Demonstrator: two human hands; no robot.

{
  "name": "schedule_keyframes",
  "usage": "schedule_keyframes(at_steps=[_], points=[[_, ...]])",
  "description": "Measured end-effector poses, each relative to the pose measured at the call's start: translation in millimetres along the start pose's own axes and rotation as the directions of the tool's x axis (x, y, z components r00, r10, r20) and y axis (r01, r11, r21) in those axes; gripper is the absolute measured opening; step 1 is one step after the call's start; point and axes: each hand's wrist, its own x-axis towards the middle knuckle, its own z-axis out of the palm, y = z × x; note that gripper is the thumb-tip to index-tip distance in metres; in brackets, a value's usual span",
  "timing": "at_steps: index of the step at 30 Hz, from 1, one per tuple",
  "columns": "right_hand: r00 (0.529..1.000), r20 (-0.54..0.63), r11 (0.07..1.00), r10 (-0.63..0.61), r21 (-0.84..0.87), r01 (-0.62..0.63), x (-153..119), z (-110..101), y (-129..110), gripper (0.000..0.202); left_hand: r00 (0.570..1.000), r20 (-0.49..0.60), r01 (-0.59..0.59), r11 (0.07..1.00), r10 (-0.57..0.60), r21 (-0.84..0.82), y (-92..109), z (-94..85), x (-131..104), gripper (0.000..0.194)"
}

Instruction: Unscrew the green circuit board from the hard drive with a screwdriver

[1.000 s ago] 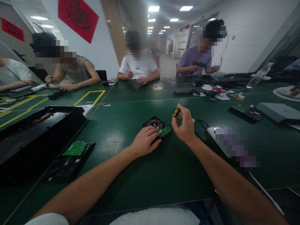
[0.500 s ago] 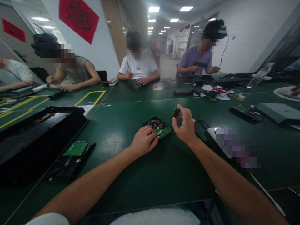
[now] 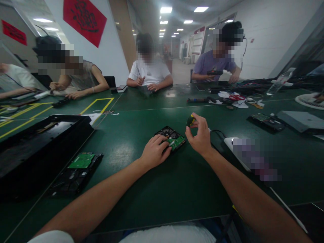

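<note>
A hard drive [image 3: 178, 141] lies on the green table in front of me, its green circuit board facing up. My left hand [image 3: 156, 148] rests over the drive's near left side, fingers curled on its edge and covering part of it. Just right of the drive, raised above the table, my right hand [image 3: 198, 131] grips a screwdriver [image 3: 190, 120] by its dark green and yellow handle, between thumb and fingers. I cannot make out the screwdriver's shaft.
Left of me are another hard drive [image 3: 78, 172] and a long black casing [image 3: 37, 148]. To the right lie a white device with a cable [image 3: 231, 143], a third drive [image 3: 265, 122] and a grey box [image 3: 302, 121]. A bottle [image 3: 279, 82] stands behind; several people sit opposite.
My right hand's grip on the screwdriver handle has shifted very slightly; my left hand stays on the drive. Across the table, the right-hand person's free hand has moved.
</note>
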Motion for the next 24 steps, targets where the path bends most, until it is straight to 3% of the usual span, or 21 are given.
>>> schedule_keyframes(at_steps=[12,24], points=[[1.0,-0.015,1.0,-0.018,-0.023,0.018,1.3,-1.7,-1.0,0.062,0.996,0.087,-0.01,1.0,0.012,-0.018,-3.3,2.2,-1.2,0.025],[1.0,-0.019,1.0,-0.006,-0.015,0.006,0.0,1.1,2.3,0.064,0.996,0.076,-0.043,0.998,0.046,-0.045,-1.5,0.5,-0.4,0.029]])
